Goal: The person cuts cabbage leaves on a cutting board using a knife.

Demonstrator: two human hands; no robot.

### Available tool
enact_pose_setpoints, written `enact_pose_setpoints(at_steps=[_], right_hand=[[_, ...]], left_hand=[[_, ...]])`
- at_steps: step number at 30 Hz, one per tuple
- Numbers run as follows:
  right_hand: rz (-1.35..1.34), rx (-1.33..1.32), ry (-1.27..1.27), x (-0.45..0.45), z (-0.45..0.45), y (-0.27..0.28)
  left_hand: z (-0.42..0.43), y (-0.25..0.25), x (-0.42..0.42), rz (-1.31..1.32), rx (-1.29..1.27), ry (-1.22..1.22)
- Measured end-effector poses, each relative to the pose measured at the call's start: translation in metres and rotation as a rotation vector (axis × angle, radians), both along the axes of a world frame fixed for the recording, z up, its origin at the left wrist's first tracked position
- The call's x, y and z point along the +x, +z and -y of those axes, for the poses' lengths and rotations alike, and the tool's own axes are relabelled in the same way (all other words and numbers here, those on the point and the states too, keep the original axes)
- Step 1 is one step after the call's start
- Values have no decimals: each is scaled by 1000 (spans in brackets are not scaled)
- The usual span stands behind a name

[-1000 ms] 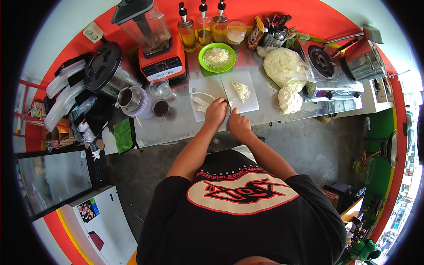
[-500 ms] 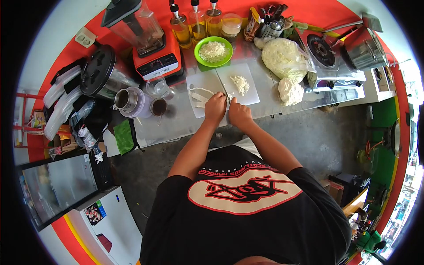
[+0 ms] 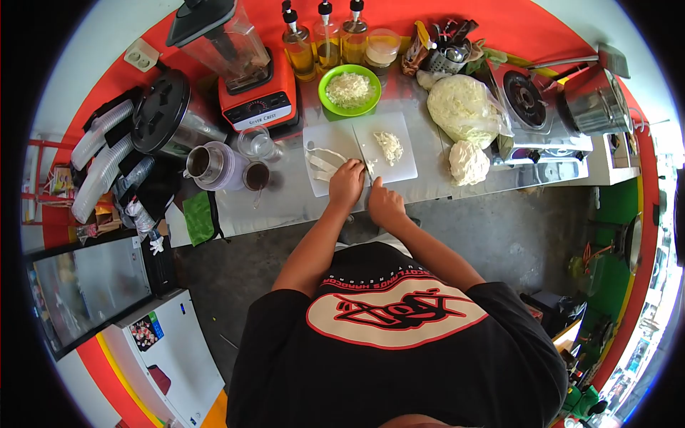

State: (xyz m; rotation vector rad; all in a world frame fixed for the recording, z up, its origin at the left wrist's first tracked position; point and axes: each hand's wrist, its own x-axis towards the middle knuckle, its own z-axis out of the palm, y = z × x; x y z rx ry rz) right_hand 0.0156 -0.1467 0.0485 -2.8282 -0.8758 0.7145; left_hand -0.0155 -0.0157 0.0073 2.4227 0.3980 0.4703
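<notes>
My right hand (image 3: pixel 387 205) is closed round the handle of a knife (image 3: pixel 360 146), its blade pointing away from me over the white cutting board (image 3: pixel 408 153). Close beside the blade, the fingers of my left hand (image 3: pixel 347 184) are curled down on pale vegetable strips (image 3: pixel 325 165), whose long ends lie to the left on the board. A small heap of chopped pale vegetable (image 3: pixel 388 147) sits right of the knife. Behind the board, a green bowl (image 3: pixel 376 95) holds more of the chopped pieces. What lies directly beneath my left fingertips is hidden.
Left of the board stand a red blender (image 3: pixel 258 103), a clear cup (image 3: pixel 255 143) and a glass of dark liquid (image 3: pixel 256 175). On the right are a bagged cabbage (image 3: pixel 462 110), a pale bundle (image 3: pixel 469 162) and a gas stove (image 3: pixel 546 146). Oil bottles (image 3: pixel 300 53) line the back.
The view has tilted slightly, so the counter things sit a little lower. The knife has swung slightly at the strips; both hands keep their holds.
</notes>
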Motion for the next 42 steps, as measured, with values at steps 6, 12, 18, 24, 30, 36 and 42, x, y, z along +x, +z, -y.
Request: enact_pose_setpoints(at_steps=[6, 12, 18, 24, 30, 36, 42], right_hand=[[-30, -26, 61, 19, -4, 7], [-15, -51, 46, 3, -5, 6], [3, -11, 36, 8, -5, 5], [11, -9, 18, 5, -8, 2], [-8, 2, 9, 0, -10, 8], [-10, -11, 9, 8, -17, 9], [-5, -27, -10, -7, -13, 14]], left_hand=[[-2, 1, -7, 95, 103, -54], [-1, -1, -7, 8, 96, -27], [-1, -3, -9, 52, 68, -11], [-3, -13, -10, 95, 42, -24], [-7, -5, -14, 112, 72, -43], [-9, -9, -16, 109, 18, -19], [-13, -8, -22, 152, 31, -63]])
